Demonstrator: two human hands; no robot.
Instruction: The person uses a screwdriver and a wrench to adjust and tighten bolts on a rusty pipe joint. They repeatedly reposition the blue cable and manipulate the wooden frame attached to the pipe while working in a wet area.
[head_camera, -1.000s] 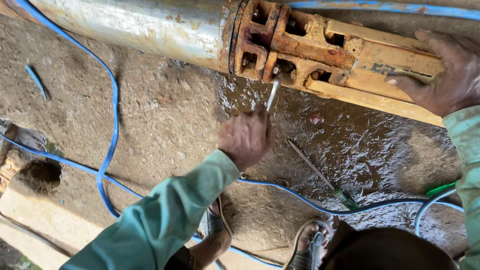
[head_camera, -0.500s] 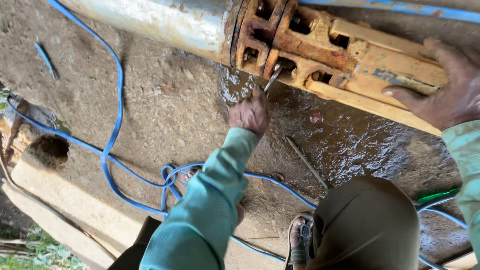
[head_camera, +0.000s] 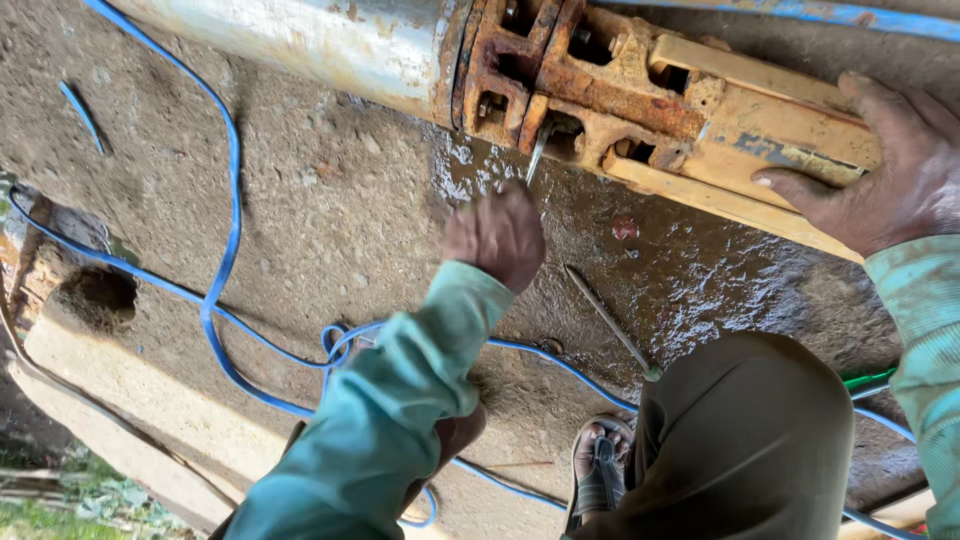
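At the bottom of the frame, a bent knee in olive trousers (head_camera: 745, 440) and a sandalled foot (head_camera: 600, 470). Mid-frame, the left hand (head_camera: 497, 237) is closed around a thin metal tool (head_camera: 538, 152), its tip pushed into an opening of the rusty flange (head_camera: 545, 75); the work looks like freeing a fastener there, calling for steady pressure. At right, the right hand (head_camera: 880, 170) rests flat, fingers spread, on the yellow housing (head_camera: 740, 130). A blue cable (head_camera: 225, 230) loops across wet concrete. No containers are visible.

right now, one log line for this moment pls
left hand: holds thin metal tool at rusty flange | right hand: rests on yellow housing
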